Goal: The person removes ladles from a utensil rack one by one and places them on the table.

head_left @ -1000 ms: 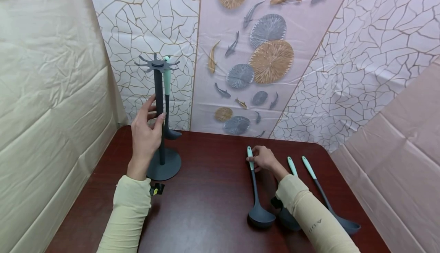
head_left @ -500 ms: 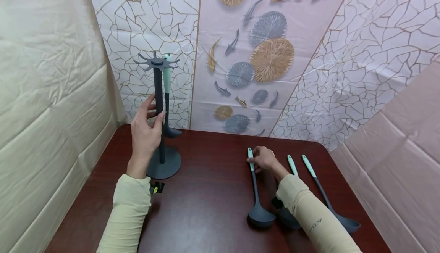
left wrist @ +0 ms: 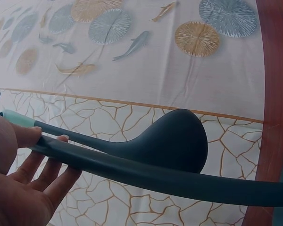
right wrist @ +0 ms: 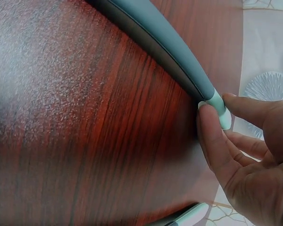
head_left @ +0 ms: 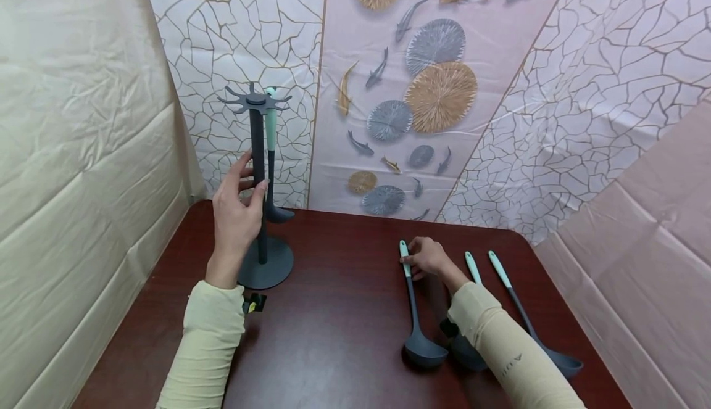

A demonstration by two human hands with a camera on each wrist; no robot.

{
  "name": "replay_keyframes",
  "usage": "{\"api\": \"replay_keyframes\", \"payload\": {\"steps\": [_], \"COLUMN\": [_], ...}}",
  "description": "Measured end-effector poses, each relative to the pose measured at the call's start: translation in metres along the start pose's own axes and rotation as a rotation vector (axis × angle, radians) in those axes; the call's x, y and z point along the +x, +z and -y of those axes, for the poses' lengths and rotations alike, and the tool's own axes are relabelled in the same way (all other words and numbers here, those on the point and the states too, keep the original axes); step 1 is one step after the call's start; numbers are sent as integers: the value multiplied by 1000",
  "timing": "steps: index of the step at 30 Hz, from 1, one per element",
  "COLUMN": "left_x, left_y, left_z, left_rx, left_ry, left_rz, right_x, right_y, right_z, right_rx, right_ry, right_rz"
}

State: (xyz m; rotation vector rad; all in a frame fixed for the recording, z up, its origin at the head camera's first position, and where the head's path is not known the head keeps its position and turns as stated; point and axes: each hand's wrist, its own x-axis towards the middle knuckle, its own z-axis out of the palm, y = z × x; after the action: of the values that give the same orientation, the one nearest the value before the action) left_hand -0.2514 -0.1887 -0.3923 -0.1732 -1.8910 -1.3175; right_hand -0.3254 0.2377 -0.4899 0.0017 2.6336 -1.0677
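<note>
My left hand (head_left: 236, 218) grips the dark upright pole (left wrist: 132, 172) of a utensil stand (head_left: 266, 273), thumb on one side and fingers on the other. A ladle-like utensil (left wrist: 179, 141) with a mint handle hangs from the stand's hooked top (head_left: 255, 102), just behind the pole. At the right, my right hand (head_left: 430, 259) pinches the mint handle (right wrist: 218, 106) of a dark ladle (head_left: 424, 350) between thumb and fingers. The ladle's bowl lies toward the near side of the table. A second utensil (head_left: 466, 352) lies partly hidden under my right forearm.
Farther right lies another mint-handled ladle (head_left: 561, 361). All of this is on a dark red wooden table (head_left: 328, 310). A patterned cloth (head_left: 383, 168) hangs behind its far edge, and plain cloth walls (head_left: 94, 181) stand on both sides.
The ladle in my right hand has shifted very slightly toward the near side. My left hand and the stand have stayed in place.
</note>
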Motion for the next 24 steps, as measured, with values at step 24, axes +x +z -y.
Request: {"api": "replay_keyframes", "payload": {"steps": [24], "left_x": [-5], "left_y": [4], "left_z": [1], "left_rx": [8], "left_ry": [-50], "left_rz": [23], "right_x": [1], "right_y": [-10], "right_z": [6], "right_rx": [-98], "right_ry": [-37], "right_rz": [-21]}}
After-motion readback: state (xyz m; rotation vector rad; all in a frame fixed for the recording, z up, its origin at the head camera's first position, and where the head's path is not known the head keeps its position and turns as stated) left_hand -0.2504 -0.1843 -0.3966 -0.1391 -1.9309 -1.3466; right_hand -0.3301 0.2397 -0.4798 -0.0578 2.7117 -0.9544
